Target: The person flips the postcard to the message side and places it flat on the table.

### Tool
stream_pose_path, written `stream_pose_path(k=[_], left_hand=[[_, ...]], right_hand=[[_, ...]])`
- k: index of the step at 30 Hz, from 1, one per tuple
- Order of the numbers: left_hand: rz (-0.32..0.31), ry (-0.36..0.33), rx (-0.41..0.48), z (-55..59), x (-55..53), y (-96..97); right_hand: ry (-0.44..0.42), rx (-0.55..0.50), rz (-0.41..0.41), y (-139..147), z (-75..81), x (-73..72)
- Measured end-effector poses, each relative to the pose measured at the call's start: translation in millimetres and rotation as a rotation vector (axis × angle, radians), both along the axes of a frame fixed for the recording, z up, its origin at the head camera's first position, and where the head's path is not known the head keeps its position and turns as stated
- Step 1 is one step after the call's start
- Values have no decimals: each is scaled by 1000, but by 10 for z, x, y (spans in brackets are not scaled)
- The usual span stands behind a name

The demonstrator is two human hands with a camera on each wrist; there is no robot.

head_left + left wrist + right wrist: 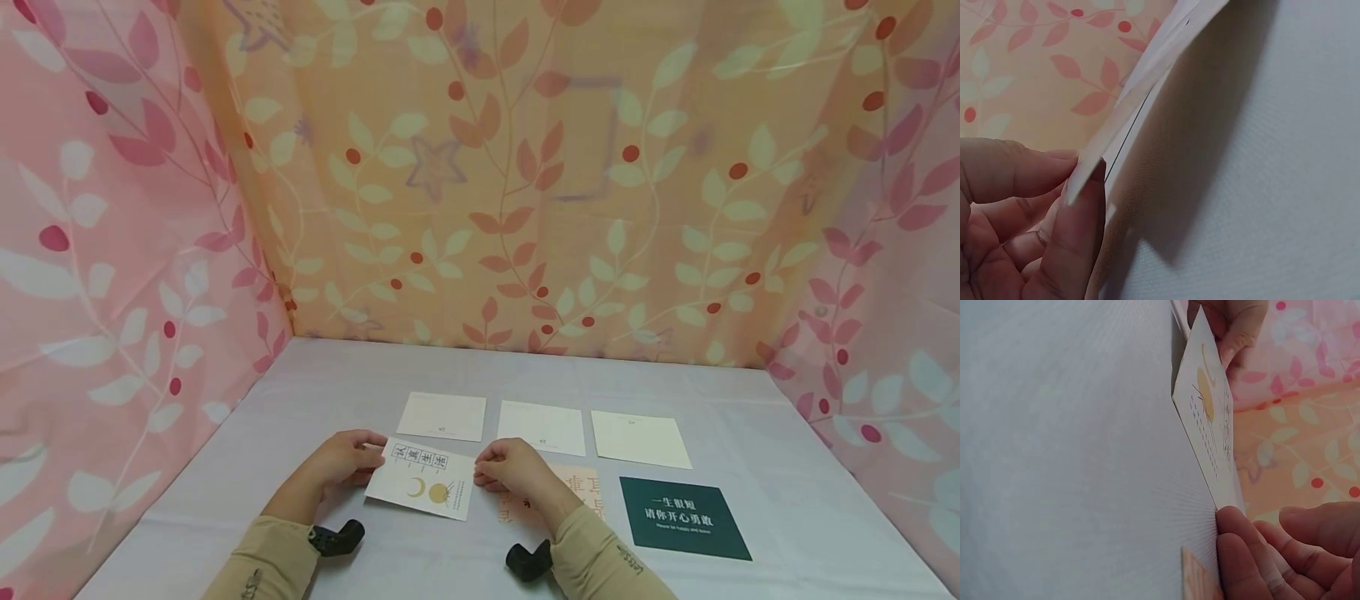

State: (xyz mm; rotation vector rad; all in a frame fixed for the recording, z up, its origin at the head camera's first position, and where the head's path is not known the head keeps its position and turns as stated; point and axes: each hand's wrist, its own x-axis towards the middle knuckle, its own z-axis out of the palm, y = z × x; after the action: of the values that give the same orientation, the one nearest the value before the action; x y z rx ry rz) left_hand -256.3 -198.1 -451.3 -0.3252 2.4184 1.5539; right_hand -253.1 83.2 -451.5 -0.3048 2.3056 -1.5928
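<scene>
My left hand [341,462] pinches the left edge of a white postcard [416,482] between thumb and fingers. The card carries Chinese characters, a golden moon and a sun; its left side is raised off the cloth, as the left wrist view shows. At the card's right edge is my right hand [517,475]. In the right wrist view its fingertips [1233,520] touch the card's upper corner, while the thumb [1319,525] stands apart from them. A cream postcard with orange characters [585,483] lies partly hidden under the right hand and wrist.
Three pale cards, a left one [442,415], a middle one [540,427] and a right one [640,438], lie in a row farther back. A dark green card [684,517] with white writing lies at right. Floral curtains [525,167] surround the white-covered table [330,375].
</scene>
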Motion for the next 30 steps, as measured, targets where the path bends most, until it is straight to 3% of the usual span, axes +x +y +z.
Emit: stream_pose_path(k=[6,15,30], left_hand=[[-12,7,5,-14,7,-33],[35,-26,34,-3,-15,-55],[12,-26,103,28,6,-17]], right_hand=[[-9,7,-3,5,-1,-4],[-17,-10,-8,8,28,7],[-32,-20,-2,-20,27,34]])
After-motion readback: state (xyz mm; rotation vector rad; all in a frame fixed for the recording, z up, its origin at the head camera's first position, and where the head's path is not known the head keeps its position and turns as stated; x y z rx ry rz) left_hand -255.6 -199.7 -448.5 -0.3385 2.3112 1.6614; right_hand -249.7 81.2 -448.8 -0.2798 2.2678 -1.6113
